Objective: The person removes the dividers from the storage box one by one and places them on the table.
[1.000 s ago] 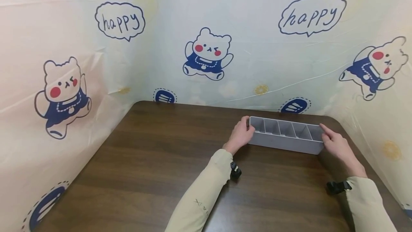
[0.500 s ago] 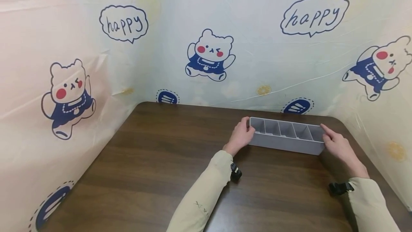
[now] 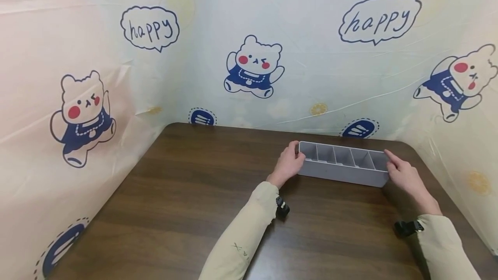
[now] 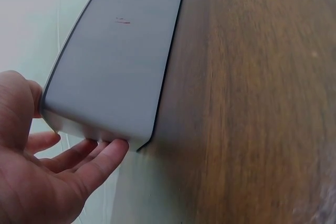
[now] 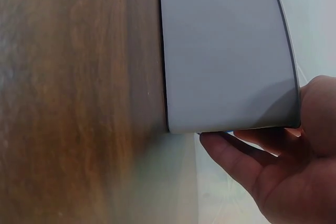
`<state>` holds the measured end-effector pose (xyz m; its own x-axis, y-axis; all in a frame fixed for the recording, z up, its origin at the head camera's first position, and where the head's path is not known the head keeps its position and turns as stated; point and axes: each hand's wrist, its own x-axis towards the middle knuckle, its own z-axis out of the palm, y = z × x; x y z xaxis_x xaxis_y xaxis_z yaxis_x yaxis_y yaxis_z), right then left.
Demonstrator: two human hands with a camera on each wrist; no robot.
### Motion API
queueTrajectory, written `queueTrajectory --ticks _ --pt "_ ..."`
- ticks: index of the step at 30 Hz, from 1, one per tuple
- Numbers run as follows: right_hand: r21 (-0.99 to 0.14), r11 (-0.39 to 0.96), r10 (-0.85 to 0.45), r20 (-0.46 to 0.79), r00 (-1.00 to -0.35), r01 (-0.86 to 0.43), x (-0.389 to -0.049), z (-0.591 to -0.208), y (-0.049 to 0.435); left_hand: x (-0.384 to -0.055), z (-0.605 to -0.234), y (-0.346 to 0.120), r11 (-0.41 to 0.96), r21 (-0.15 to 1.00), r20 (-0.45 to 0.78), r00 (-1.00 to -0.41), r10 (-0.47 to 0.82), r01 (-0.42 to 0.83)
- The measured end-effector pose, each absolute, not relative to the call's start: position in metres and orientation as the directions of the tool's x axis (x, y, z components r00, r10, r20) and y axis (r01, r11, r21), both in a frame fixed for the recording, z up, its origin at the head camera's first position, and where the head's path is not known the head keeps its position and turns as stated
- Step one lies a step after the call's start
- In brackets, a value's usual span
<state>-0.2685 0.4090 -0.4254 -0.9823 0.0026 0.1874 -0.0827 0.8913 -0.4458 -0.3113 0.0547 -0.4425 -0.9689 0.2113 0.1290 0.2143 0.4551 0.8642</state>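
In the head view a long grey divider box with several compartments in a row stands at the back right of the table. My left hand grips its left end, thumb at the near top corner. The left wrist view shows that hand with fingertips against the end wall of the box. At the opposite end, my right hand holds the box with the index finger along the top edge. Close up in the right wrist view, fingers of the right hand touch the end wall.
The dark wood table stretches to the left and front of the box. A pale printed curtain closes off the back and both sides, close behind the box.
Over the last half second the box and both hands have shifted slightly left. Before that, the head view itself turned a little while the hands kept their hold.
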Motion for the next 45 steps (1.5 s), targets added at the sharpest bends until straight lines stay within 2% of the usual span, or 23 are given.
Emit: queueTrajectory --ticks 45 --pt "-0.461 0.881 0.0 0.219 -0.976 -0.104 -0.275 -0.427 0.383 -0.318 -0.444 0.034 0.474 0.86 0.125 -0.979 0.162 0.189"
